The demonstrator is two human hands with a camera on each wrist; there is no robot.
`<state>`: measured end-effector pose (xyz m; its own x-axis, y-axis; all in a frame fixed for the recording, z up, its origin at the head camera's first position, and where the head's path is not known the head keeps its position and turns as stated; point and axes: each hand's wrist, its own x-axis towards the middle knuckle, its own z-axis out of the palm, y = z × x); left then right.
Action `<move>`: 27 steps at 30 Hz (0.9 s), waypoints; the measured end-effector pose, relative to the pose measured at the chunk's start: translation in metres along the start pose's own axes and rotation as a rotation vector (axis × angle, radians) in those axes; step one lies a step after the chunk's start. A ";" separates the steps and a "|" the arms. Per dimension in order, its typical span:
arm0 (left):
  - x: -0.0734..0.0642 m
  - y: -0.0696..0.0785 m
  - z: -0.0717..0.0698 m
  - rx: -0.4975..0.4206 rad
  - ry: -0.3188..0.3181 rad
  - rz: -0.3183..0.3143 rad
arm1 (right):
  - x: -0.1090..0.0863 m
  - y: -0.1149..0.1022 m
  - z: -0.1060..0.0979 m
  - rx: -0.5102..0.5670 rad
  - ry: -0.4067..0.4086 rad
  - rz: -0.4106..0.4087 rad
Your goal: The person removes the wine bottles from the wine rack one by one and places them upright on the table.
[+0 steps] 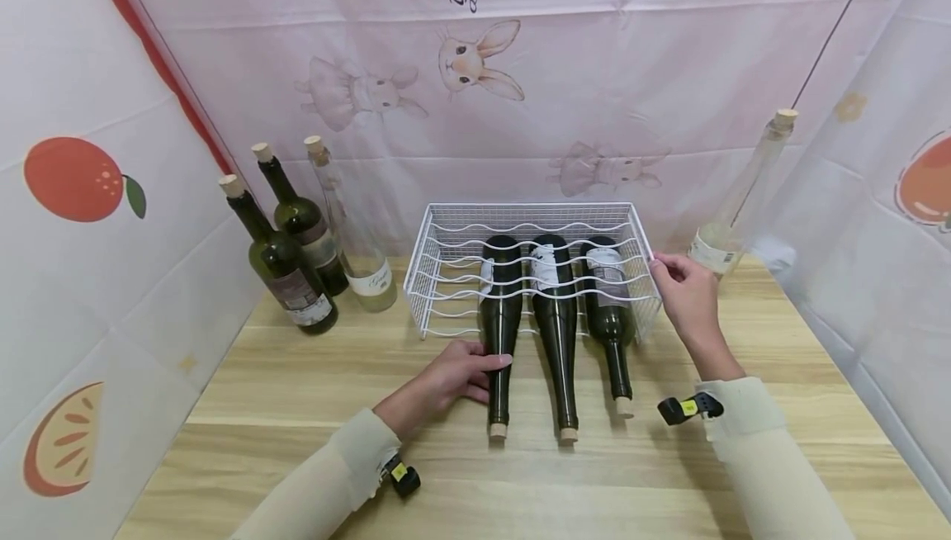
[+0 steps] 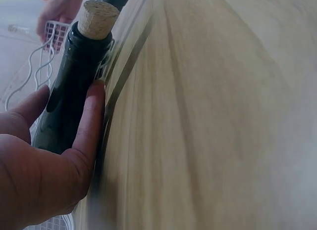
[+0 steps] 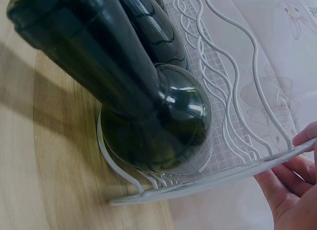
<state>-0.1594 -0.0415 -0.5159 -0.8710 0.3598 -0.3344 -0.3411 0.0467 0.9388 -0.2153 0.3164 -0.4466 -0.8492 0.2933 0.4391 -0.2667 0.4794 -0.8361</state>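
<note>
A white wire wine rack (image 1: 423,272) stands on the wooden table, with three dark green corked bottles lying in its lower level, necks toward me. My left hand (image 1: 455,375) holds the neck of the leftmost bottle (image 1: 501,321), its thumb over the top. In the left wrist view that bottle's cork (image 2: 98,20) points up past my fingers. The middle bottle (image 1: 557,329) and the right bottle (image 1: 611,324) lie beside it. My right hand (image 1: 689,296) pinches the rack's right side frame, the thumb and fingers on either side of the wire in the right wrist view.
Two dark corked bottles (image 1: 293,276) (image 1: 308,222) and a clear corked bottle (image 1: 369,272) stand left of the rack. Another clear bottle (image 1: 731,218) stands behind my right hand. A pink curtain with rabbits (image 1: 475,111) hangs close behind the rack.
</note>
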 end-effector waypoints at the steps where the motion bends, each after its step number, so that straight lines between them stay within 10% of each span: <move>1: 0.000 0.000 0.000 -0.003 -0.001 0.001 | 0.000 0.000 0.000 0.001 0.000 -0.001; 27: 0.004 0.001 -0.002 0.035 -0.029 -0.011 | 0.001 0.000 0.002 0.003 0.009 -0.008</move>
<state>-0.1638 -0.0424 -0.5161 -0.8566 0.3859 -0.3426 -0.3374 0.0834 0.9376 -0.2164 0.3153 -0.4469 -0.8428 0.2972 0.4488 -0.2750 0.4791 -0.8336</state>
